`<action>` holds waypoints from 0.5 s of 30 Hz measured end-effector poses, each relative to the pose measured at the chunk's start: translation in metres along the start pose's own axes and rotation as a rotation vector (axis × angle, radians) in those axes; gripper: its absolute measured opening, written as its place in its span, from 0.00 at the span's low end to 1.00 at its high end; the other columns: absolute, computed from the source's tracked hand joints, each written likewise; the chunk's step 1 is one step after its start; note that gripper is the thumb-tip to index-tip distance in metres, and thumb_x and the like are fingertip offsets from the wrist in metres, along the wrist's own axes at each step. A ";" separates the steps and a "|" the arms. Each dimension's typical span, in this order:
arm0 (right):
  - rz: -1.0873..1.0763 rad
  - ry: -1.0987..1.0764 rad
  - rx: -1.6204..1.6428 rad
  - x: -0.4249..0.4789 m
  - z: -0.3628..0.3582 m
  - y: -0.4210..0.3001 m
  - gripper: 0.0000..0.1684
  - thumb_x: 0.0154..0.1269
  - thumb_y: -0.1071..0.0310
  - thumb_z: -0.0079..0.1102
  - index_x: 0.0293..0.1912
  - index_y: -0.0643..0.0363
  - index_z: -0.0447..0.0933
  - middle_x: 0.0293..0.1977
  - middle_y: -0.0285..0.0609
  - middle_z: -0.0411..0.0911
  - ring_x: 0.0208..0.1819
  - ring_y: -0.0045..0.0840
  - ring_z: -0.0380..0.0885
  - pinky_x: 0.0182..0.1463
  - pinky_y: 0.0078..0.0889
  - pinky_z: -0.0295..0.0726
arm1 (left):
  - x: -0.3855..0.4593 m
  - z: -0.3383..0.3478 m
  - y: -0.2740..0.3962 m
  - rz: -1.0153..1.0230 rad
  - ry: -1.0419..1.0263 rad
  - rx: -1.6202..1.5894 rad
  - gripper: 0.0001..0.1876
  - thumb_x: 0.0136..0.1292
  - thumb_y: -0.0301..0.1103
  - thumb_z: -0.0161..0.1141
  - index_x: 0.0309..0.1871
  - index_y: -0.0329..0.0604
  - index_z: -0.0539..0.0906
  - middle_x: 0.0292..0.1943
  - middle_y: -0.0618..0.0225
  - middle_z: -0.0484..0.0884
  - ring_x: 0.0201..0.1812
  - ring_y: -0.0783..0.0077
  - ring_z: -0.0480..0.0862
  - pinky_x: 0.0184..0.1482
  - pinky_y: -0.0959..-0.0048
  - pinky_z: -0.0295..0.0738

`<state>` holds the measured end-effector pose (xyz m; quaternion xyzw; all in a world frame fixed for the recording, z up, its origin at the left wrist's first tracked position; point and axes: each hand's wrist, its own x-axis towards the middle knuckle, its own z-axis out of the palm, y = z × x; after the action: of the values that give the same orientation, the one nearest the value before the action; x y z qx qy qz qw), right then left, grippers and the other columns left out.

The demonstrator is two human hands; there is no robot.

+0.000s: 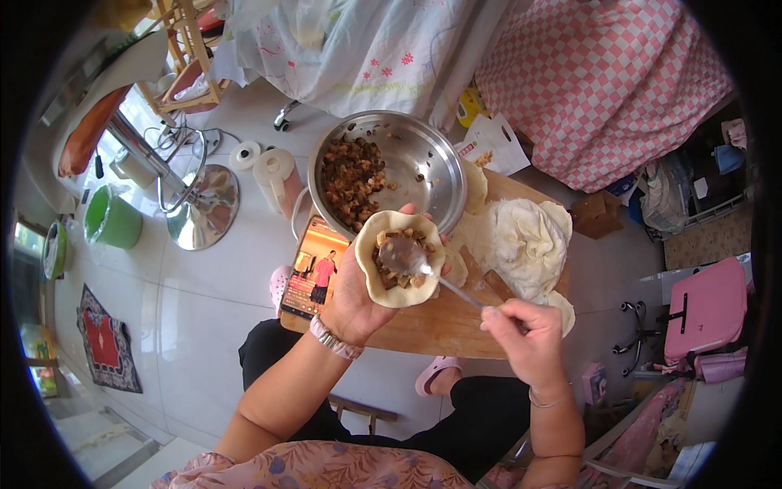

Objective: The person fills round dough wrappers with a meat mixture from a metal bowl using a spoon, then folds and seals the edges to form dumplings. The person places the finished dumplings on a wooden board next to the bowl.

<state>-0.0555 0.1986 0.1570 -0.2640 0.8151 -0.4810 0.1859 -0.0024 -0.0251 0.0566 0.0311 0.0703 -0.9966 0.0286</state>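
My left hand (360, 299), palm up, cups a round dough wrapper (401, 296) with its rim curving upward. Chopped brown filling (389, 278) lies in the wrapper's middle. A metal spoon (461, 293) is gripped by its handle in my right hand (528, 333), and its bowl presses on the filling. Just beyond my left hand stands a large stainless steel bowl (421, 153), with more chopped filling (348, 177) heaped on its left side. To the right, a floury pile of dough (528, 244) rests on the wooden board (427, 333), with flat dough rounds around it.
A smartphone (314, 269) with a lit screen leans at the board's left end, by the bowl. A plastic pitcher (278, 177) stands on the floor beyond it. Part of a wooden rolling pin (498, 284) shows beside the dough. A paper flour bag (495, 147) lies behind the board.
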 end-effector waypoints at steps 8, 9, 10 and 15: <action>-0.150 0.082 -0.282 0.098 -0.009 0.008 0.19 0.75 0.65 0.64 0.31 0.71 0.82 0.19 0.47 0.76 0.22 0.24 0.73 0.31 0.33 0.71 | -0.015 -0.010 -0.024 -0.169 -0.067 0.019 0.22 0.84 0.50 0.44 0.63 0.46 0.82 0.66 0.50 0.79 0.66 0.48 0.81 0.66 0.45 0.81; -0.136 0.056 -0.367 0.111 -0.008 0.017 0.19 0.75 0.64 0.64 0.32 0.70 0.83 0.19 0.45 0.76 0.23 0.23 0.73 0.32 0.32 0.71 | -0.017 -0.013 -0.030 -0.215 -0.025 0.009 0.23 0.84 0.50 0.45 0.64 0.45 0.81 0.66 0.50 0.79 0.67 0.48 0.80 0.66 0.44 0.80; -0.120 0.024 -0.449 0.124 -0.006 0.025 0.19 0.74 0.62 0.65 0.32 0.69 0.84 0.19 0.43 0.76 0.24 0.22 0.72 0.32 0.31 0.71 | -0.020 -0.013 -0.034 -0.214 -0.017 0.029 0.23 0.84 0.50 0.45 0.65 0.45 0.81 0.66 0.51 0.79 0.67 0.49 0.80 0.67 0.44 0.80; -0.123 0.092 -0.546 0.160 0.011 0.029 0.22 0.73 0.61 0.64 0.30 0.72 0.80 0.24 0.63 0.78 0.27 0.53 0.78 0.37 0.47 0.77 | -0.024 -0.007 -0.035 -0.222 -0.035 0.109 0.23 0.84 0.51 0.44 0.64 0.45 0.80 0.67 0.52 0.78 0.68 0.50 0.79 0.65 0.46 0.82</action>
<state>-0.1829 0.1052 0.1183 -0.3312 0.9045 -0.2656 0.0411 0.0196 0.0114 0.0560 0.0072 0.0183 -0.9964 -0.0823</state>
